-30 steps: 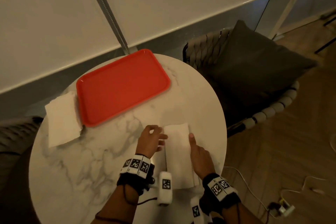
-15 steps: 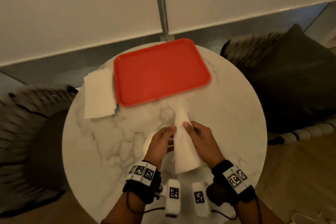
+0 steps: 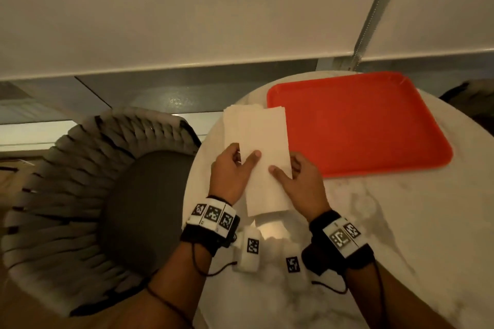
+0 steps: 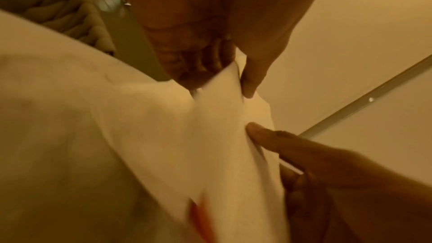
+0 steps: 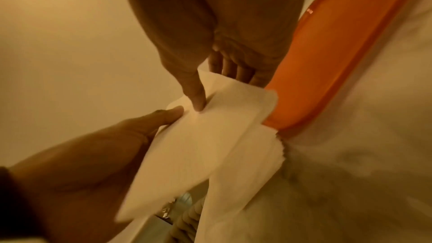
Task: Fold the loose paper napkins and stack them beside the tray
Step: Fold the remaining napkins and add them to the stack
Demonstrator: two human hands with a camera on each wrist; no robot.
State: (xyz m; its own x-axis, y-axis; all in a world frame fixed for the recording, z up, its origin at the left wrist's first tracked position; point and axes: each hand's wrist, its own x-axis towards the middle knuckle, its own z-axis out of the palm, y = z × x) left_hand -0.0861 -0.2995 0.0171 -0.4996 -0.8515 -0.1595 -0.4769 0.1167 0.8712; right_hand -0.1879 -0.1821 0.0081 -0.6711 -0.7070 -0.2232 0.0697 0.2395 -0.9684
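A folded white napkin (image 3: 264,157) is held flat between both hands, just above the table. My left hand (image 3: 235,165) pinches its left edge, thumb on top. My right hand (image 3: 294,176) pinches the right edge the same way. The napkin hangs over a stack of folded napkins (image 3: 231,120) that lies against the left side of the red tray (image 3: 358,125). The left wrist view shows the napkin (image 4: 210,127) under my left thumb. The right wrist view shows the napkin (image 5: 198,136) next to the tray's rim (image 5: 327,62).
The round marble table (image 3: 401,222) holds the tray and the stack. A woven chair (image 3: 80,195) with a dark seat stands close to the table's left edge. A dark cushion (image 3: 475,99) shows at the far right. A white blind (image 3: 187,8) hangs behind.
Both hands lifted the folded napkin off the table's near side and carried it left, over the stack beside the tray. My head turned left with it.
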